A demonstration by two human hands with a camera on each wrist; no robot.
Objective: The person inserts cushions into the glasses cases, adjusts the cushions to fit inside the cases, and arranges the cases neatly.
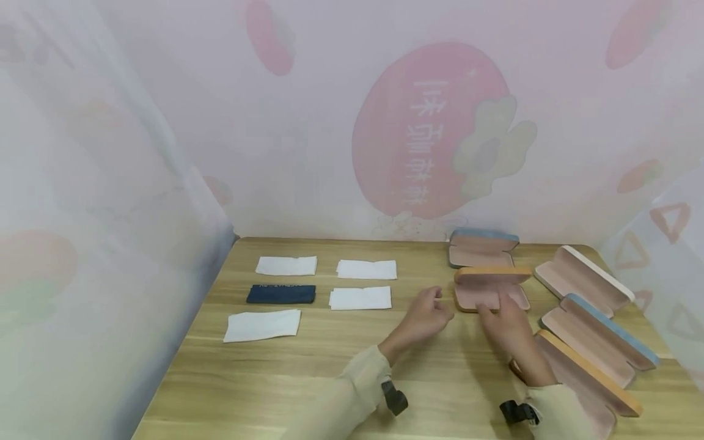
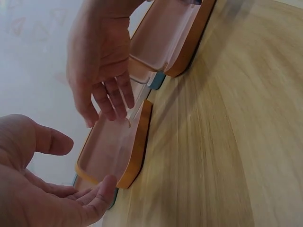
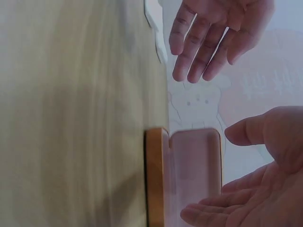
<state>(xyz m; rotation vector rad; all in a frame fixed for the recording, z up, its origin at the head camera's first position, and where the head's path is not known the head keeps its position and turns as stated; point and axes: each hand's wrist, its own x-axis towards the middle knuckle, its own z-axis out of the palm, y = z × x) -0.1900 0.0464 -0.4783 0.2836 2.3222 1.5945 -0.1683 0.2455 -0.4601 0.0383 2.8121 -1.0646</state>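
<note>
An open glasses case with an orange outside and pink lining point(image 1: 470, 297) stands at the table's back right, its lid raised. My right hand point(image 1: 507, 327) is at its front, fingers over the pink inside in the head view. Whether they touch it, I cannot tell. Left of the case hovers my left hand point(image 1: 420, 318), holding nothing. In the left wrist view both the left hand point(image 2: 47, 189) and the right hand point(image 2: 102, 61) have loosely extended fingers. The right wrist view shows the orange case point(image 3: 196, 161) beside the right hand point(image 3: 265, 170).
Behind stands an open blue glasses case point(image 1: 478, 260). Along the right lie open white point(image 1: 577, 281), blue point(image 1: 588, 342) and orange point(image 1: 574, 385) cases. To the left are several folded white cloths point(image 1: 360, 298) and a dark blue cloth point(image 1: 282, 294) on the wooden table point(image 1: 275, 391).
</note>
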